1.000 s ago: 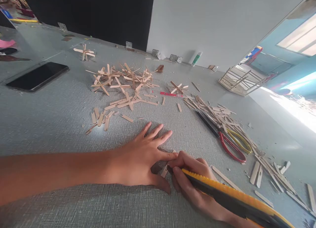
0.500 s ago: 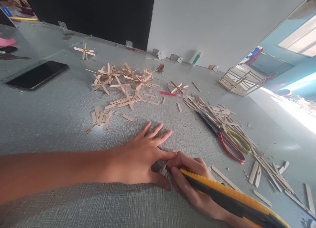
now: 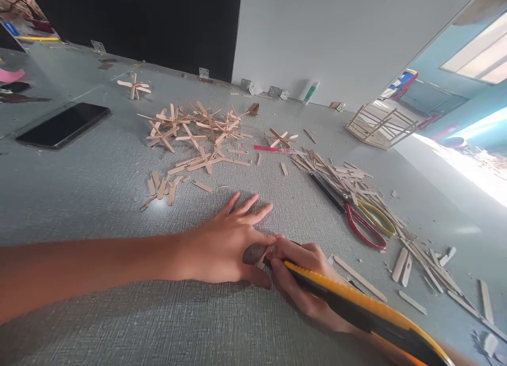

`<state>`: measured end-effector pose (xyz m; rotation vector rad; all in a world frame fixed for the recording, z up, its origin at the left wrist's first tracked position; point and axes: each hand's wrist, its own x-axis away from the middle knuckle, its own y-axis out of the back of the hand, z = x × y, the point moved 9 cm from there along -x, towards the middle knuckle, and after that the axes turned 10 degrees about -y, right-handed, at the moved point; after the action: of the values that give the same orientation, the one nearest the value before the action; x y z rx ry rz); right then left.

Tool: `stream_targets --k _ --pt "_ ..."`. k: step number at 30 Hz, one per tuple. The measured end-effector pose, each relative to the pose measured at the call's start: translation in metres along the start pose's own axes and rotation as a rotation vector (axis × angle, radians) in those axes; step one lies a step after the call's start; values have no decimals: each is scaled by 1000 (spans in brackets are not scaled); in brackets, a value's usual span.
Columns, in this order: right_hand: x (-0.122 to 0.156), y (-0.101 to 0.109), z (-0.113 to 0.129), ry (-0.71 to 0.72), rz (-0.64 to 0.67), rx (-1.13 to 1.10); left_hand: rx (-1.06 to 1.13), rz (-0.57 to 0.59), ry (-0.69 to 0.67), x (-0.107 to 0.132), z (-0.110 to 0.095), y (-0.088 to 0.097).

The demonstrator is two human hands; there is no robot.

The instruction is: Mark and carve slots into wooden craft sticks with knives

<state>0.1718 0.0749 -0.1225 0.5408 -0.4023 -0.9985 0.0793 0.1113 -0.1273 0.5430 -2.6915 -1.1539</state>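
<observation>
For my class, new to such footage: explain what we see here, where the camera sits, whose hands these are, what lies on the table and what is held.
No machine here: a person works with bare hands, and one camera worn on their head looks forward and down. The left hand lies spread on the grey table, forefinger and thumb at a small stick piece. The right hand grips a yellow and black utility knife, its front end at that piece. Farther off lie heaps of craft sticks, some crossed into stars, scissors with red and yellow handles, a dark phone and a stick frame.
</observation>
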Motion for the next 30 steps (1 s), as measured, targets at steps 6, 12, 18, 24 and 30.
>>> stream_targets --k 6,12,18,24,30 --pt "0 3 1 -3 -17 -15 15 17 22 0 -2 0" --pt "8 13 -14 -155 -161 -206 -70 -59 -25 0 3 4" --pt "12 25 -21 -185 -337 -209 -28 -231 2 4 -1 27" --pt "19 33 -23 -188 -516 -66 10 -297 73 6 2 36" --pt "18 36 -32 -231 -664 -26 273 -674 130 33 -17 108"
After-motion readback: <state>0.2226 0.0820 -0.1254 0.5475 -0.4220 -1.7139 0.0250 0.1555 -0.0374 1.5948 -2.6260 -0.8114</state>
